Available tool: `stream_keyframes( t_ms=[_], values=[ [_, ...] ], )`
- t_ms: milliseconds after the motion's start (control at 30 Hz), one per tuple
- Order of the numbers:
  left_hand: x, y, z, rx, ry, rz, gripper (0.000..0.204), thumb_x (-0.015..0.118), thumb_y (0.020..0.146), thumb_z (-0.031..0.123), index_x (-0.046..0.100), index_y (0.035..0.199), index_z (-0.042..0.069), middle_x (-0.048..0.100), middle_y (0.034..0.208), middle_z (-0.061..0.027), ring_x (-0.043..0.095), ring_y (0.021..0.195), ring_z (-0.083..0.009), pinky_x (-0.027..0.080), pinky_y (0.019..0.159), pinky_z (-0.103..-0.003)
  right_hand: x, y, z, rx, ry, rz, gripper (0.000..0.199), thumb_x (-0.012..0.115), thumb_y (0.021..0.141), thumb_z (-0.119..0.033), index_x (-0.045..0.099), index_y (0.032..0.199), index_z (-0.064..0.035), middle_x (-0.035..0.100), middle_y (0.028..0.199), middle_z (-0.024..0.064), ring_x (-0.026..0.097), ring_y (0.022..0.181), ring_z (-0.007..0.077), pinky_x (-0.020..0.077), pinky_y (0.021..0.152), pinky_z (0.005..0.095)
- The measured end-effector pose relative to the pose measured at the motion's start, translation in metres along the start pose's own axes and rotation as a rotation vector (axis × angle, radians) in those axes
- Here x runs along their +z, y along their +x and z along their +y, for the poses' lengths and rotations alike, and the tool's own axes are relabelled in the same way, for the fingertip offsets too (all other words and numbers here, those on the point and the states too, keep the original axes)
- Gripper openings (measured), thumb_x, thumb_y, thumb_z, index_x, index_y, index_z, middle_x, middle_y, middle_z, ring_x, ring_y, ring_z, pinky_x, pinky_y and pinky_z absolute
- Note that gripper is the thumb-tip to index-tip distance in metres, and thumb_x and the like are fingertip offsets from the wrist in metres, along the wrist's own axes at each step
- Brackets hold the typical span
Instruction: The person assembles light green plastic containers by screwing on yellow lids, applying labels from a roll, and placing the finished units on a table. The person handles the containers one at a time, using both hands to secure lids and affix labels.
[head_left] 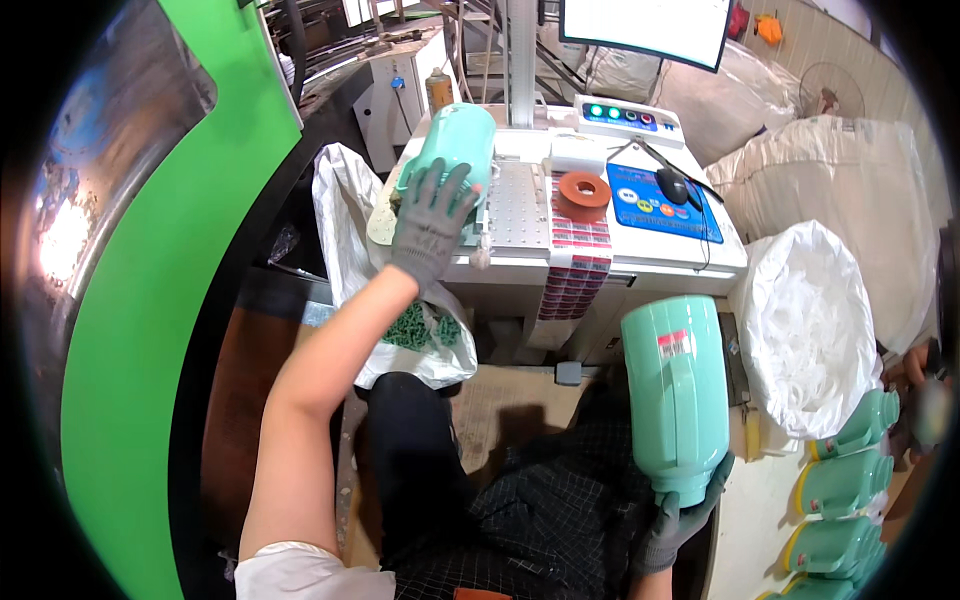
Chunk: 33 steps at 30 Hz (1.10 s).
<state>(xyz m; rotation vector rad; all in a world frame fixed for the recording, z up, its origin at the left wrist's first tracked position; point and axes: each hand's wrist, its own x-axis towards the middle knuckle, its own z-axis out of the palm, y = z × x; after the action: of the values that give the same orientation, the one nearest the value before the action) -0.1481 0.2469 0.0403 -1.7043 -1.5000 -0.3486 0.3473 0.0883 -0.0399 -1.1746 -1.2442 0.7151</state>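
My left hand (432,222), in a grey glove, reaches forward with its fingers spread against the near end of a teal plastic jug (465,142) lying on the white workbench. At the lower right, my gloved right hand (678,528) is closed around the narrow neck of a second teal plastic jug (680,390). That jug is held neck down, with its wide end up and its moulded handle facing me. A small red and white sticker (674,343) is on its side. Part of the first jug's near end is hidden behind my left fingers.
Red-printed labels (578,285) hang over the bench (520,205) edge, beside a brown tape roll (583,195). A white sack (345,215) holds green pieces; another (810,330) holds clear plastic. Several teal jugs (848,484) line the right. A green machine frame (130,350) curves leftward.
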Motion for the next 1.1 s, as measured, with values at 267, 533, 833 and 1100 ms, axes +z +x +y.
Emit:
stream_keyframes(
  t_ms=[267,533,833,1100],
  values=[
    [-0.137,-0.03,0.037,0.0,-0.306,0.257,0.07,0.08,0.086,0.041,0.051,0.147,0.021,0.061,0.143,-0.0104,0.06,0.121,-0.0368,0.052,0.102,-0.053,0.076,0.098,-0.031,-0.348,-0.01,-0.086,0.091,0.078,0.091,-0.025,0.034,0.162,0.009,0.04,0.167,0.0218,0.041,0.151,0.0321,0.0308,0.126,0.0447],
    [-0.196,-0.158,0.134,-0.545,-1.604,-0.146,0.077,0.096,0.074,0.037,0.062,0.137,0.009,0.068,0.125,-0.0136,0.069,0.109,-0.0324,0.055,0.099,-0.043,0.306,0.137,-0.098,-0.9,-0.396,-0.361,0.089,0.088,0.081,-0.046,0.05,0.159,-0.0263,0.044,0.16,0.0322,0.072,0.113,0.0454,0.063,0.08,0.046],
    [-0.196,-0.178,0.123,-0.582,-1.463,-0.229,0.066,0.093,0.078,0.038,0.067,0.13,0.007,0.067,0.126,-0.0121,0.064,0.117,-0.0323,0.051,0.103,-0.044,0.456,0.138,-0.097,-0.791,-0.858,-0.574,0.08,0.079,0.085,-0.054,0.049,0.157,-0.0379,0.033,0.168,0.0279,0.077,0.094,0.0394,0.0631,0.074,0.0473],
    [-0.192,-0.146,0.119,-0.474,-1.526,-0.351,0.068,0.09,0.08,0.046,0.066,0.133,0.011,0.065,0.126,-0.0133,0.062,0.12,-0.0339,0.048,0.107,-0.046,0.444,0.145,-0.097,-0.797,-0.967,-0.633,0.085,0.074,0.088,-0.059,0.039,0.162,-0.0394,0.023,0.171,0.0308,0.078,0.089,0.0428,0.0638,0.071,0.049]
  ],
)
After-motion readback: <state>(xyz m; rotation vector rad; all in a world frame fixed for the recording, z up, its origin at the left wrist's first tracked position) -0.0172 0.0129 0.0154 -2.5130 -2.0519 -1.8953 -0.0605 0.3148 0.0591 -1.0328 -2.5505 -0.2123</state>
